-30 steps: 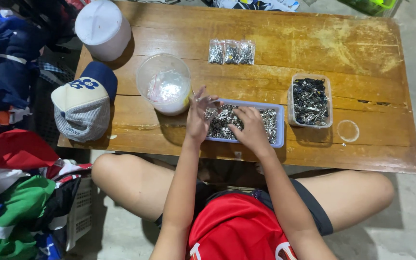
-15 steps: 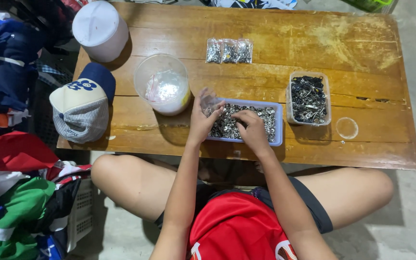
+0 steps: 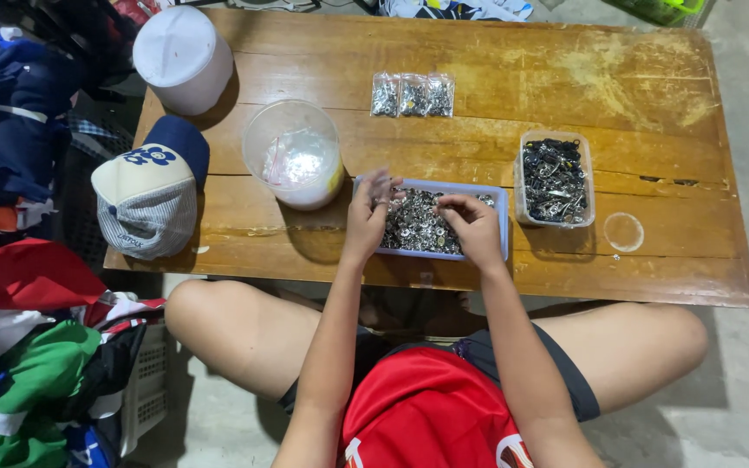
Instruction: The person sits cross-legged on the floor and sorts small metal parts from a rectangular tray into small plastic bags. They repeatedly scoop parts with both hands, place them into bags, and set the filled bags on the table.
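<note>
A shallow blue tray (image 3: 503,215) full of small silver metal pieces (image 3: 418,227) lies near the front edge of the low wooden table (image 3: 565,78). My left hand (image 3: 364,221) hovers over the tray's left end and pinches a small clear bag (image 3: 383,185) at its fingertips. My right hand (image 3: 476,227) rests in the tray with its fingers curled down and pinched on the silver pieces. Three small filled bags (image 3: 412,94) lie in a row farther back.
A clear round tub (image 3: 292,156) with small bags stands left of the tray. A clear box of dark metal pieces (image 3: 555,178) and a small clear lid (image 3: 624,232) sit to the right. A white bucket (image 3: 182,56), a cap (image 3: 149,195) and piled clothes (image 3: 19,347) are at the left.
My left hand lifted the small clear bag off the tray and drew it back a little. My right hand shifted slightly left among the silver pieces.
</note>
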